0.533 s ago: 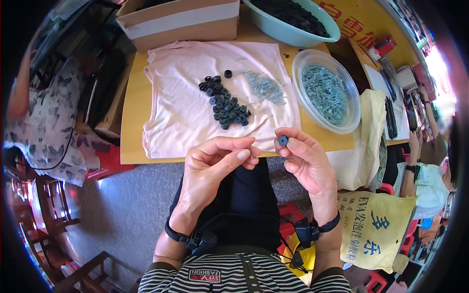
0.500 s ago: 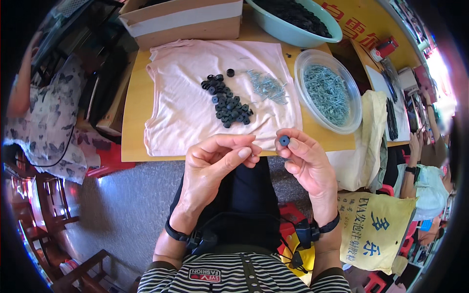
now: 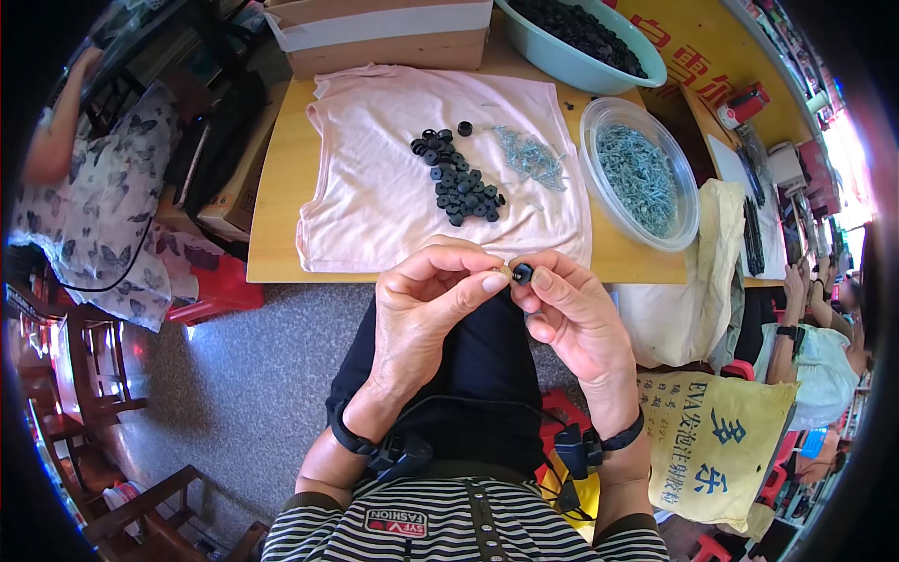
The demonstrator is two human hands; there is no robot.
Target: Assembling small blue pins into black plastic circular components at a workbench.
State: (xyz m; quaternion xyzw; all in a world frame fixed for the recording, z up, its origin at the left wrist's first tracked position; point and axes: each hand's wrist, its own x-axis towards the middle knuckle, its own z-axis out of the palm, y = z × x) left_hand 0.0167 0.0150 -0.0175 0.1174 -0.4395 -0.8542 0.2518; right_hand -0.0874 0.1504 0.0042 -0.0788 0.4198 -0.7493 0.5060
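My left hand (image 3: pixel 426 304) is closed in a pinch on a small brass-coloured piece (image 3: pixel 506 271), mostly covered by the fingertips. Between thumb and fingers of my right hand (image 3: pixel 576 304) is a small round black knob (image 3: pixel 523 273). The two parts meet, or nearly so, in front of my lap; whether they are joined I cannot tell. Beyond the hands, a pink cloth (image 3: pixel 365 187) covers much of the table. On it lie a heap of the same black knobs (image 3: pixel 459 192), one knob apart (image 3: pixel 464 128), and a loose pile of thin silver screws (image 3: pixel 532 159).
Right of the cloth stands a round clear tub (image 3: pixel 691 201) full of screws. Behind are a pale green basin (image 3: pixel 585 70) of black parts and a cardboard box (image 3: pixel 384 42). A yellow sack (image 3: pixel 721 450) lies at the right. Another person (image 3: pixel 94 187) sits at the left.
My hands have come together, bringing the black knob against or close to the brass-coloured piece at my left fingertips. The view has shifted slightly, so the table sits farther right and higher.
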